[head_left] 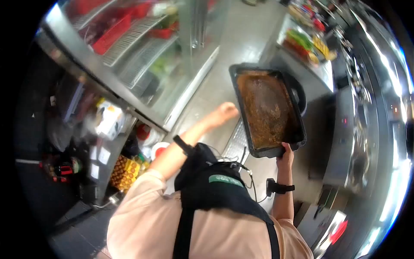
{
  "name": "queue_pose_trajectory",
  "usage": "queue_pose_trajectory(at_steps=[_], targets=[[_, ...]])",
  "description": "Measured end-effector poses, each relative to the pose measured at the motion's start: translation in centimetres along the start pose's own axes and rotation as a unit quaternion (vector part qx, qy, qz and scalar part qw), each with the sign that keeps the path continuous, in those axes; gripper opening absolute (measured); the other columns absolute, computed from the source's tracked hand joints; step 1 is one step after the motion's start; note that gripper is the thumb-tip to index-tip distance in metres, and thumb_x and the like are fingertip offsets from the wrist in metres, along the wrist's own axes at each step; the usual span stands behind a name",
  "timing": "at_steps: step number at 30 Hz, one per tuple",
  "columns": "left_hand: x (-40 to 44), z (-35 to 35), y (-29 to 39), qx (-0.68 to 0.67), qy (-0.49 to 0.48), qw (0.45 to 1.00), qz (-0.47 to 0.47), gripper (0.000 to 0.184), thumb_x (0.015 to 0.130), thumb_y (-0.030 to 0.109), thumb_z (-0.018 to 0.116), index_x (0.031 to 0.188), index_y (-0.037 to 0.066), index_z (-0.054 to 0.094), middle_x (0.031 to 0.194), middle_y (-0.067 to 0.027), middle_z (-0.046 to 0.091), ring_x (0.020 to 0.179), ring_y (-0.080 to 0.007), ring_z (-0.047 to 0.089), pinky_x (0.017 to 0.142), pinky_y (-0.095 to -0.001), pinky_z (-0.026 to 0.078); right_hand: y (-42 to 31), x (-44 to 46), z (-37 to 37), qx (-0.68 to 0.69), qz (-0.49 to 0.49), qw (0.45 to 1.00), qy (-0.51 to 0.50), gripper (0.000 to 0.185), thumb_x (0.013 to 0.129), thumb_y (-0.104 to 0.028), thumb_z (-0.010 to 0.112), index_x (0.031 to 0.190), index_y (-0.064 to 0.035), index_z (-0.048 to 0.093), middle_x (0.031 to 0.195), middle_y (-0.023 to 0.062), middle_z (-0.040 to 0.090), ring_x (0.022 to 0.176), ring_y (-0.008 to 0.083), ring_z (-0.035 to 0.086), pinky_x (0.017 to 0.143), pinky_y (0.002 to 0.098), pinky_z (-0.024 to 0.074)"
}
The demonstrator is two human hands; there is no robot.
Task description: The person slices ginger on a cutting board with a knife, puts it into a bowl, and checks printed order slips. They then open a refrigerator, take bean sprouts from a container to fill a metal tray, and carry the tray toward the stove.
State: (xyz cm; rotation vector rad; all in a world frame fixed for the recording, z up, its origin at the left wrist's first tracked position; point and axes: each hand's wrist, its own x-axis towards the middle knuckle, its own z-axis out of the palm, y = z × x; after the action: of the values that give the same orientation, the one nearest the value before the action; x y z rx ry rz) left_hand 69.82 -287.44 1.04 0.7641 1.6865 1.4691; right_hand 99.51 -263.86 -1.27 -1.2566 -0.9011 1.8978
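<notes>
A deep dark rectangular roasting pan (269, 108) is held out in front of me, its inside coated with a brown, greasy-looking residue. My right hand (285, 156) grips the near rim by its right corner, with the thumb over the edge. To the left of the pan, my left hand (226, 111) is curled closed and slightly blurred. It appears apart from the pan's left rim, and nothing shows in it. Behind the pan's right side, a dark round bin or pot (297, 93) is partly hidden.
A glass-door fridge (142, 64) with wire shelves and red crates stands at left. Below it are egg trays (124, 172) and white tubs (148, 134). Steel counters (345, 142) line the right, and a produce-laden table (330, 77) is ahead. A floor grate (236, 144) lies below.
</notes>
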Motion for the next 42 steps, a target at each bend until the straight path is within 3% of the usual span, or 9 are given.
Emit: queue_pose_trajectory(at_steps=[5,10,19,26,31,34,37,39,42], targets=[[18.1,-15.9,0.4,0.027,0.427,0.9,0.079,0.072,0.087,0.047,0.069,0.136,0.0,0.043,0.126,-0.0182,0.056,0.119,-0.024,0.053,0.099,-0.0359,0.044,-6.1,16.4,12.0,-0.187,-0.075,0.978,-0.05,0.015,0.077,-0.002,0.061,0.089,0.0042,0.065,0.09,0.0087,0.064,0.083,0.0224,0.062,0.072,0.0345,0.0518],[34.3,-28.2,-0.8,0.104,0.539,0.814,0.192,0.081,0.084,0.042,0.073,0.137,-0.009,0.037,0.138,-0.0282,0.046,0.127,-0.0327,0.048,0.106,-0.041,0.039,-6.3,29.8,24.2,-0.227,-0.019,0.967,-0.116,0.027,0.079,-0.003,0.063,0.104,0.0075,0.063,0.096,0.01,0.064,0.086,0.0237,0.061,0.077,0.035,0.0494],[38.5,-26.2,5.2,-0.012,0.563,0.823,0.071,0.05,0.086,0.036,0.073,0.111,0.0,0.051,0.096,-0.006,0.056,0.088,-0.0154,0.053,0.084,-0.0286,0.045,-9.1,49.0,33.7,-0.307,0.015,0.932,-0.191,0.013,0.079,-0.006,0.063,0.086,0.0033,0.065,0.085,0.0095,0.064,0.077,0.0234,0.064,0.066,0.0358,0.0535],[36.9,-8.8,2.5,0.013,0.62,0.783,0.039,0.032,0.09,0.03,0.069,0.098,0.001,0.059,0.082,-0.0024,0.057,0.074,-0.0114,0.052,0.067,-0.0272,0.046,-6.5,62.5,38.6,-0.445,0.091,0.849,-0.272,0.016,0.077,-0.009,0.065,0.082,0.0057,0.06,0.076,0.0079,0.06,0.068,0.0218,0.059,0.056,0.0391,0.0479],[22.8,10.9,2.4,-0.065,0.623,0.777,-0.062,0.007,0.093,0.011,0.06,0.094,0.004,0.06,0.101,-0.0088,0.061,0.099,-0.0205,0.059,0.095,-0.0344,0.043,-2.9,63.9,41.1,-0.524,0.106,0.796,-0.283,0.025,0.075,-0.013,0.069,0.063,-0.0017,0.05,0.065,0.0051,0.046,0.057,0.0194,0.046,0.052,0.0395,0.0427],[9.0,22.9,-3.9,0.031,0.67,0.681,-0.293,0.026,0.092,0.005,0.059,0.118,0.001,0.062,0.122,-0.01,0.064,0.114,-0.0248,0.058,0.099,-0.0359,0.045,-0.8,62.0,41.4,-0.526,0.142,0.783,-0.3,0.027,0.075,-0.012,0.07,0.063,-0.0027,0.048,0.065,0.0054,0.046,0.056,0.0188,0.046,0.049,0.0376,0.0428],[6.0,27.1,-0.8,-0.163,0.882,0.441,0.042,0.03,0.098,0.02,0.053,0.125,0.008,0.057,0.13,-0.0098,0.058,0.122,-0.0247,0.052,0.11,-0.0404,0.036,0.9,59.8,41.2,-0.555,0.129,0.773,-0.28,0.024,0.075,-0.011,0.07,0.069,-0.0015,0.049,0.069,0.0055,0.049,0.054,0.0185,0.046,0.047,0.0364,0.0415],[-1.1,28.2,-2.6,-0.09,0.867,0.49,0.0,0.027,0.101,0.026,0.048,0.121,0.009,0.056,0.124,-0.0095,0.059,0.119,-0.0247,0.053,0.108,-0.0414,0.038,2.9,60.3,40.3,-0.504,0.221,0.759,-0.348,0.049,0.072,-0.015,0.07,0.115,-0.0007,0.052,0.099,0.0102,0.058,0.079,0.0248,0.057,0.056,0.0383,0.0448],[-5.4,29.4,-3.0,0.086,0.843,0.475,-0.236,0.024,0.101,0.025,0.047,0.117,0.008,0.055,0.116,-0.0103,0.061,0.115,-0.0239,0.056,0.103,-0.0402,0.043,4.5,57.3,41.2,-0.544,0.196,0.749,-0.324,0.027,0.074,-0.012,0.07,0.092,0.0004,0.053,0.084,0.0085,0.055,0.068,0.0221,0.052,0.05,0.0388,0.0408]])
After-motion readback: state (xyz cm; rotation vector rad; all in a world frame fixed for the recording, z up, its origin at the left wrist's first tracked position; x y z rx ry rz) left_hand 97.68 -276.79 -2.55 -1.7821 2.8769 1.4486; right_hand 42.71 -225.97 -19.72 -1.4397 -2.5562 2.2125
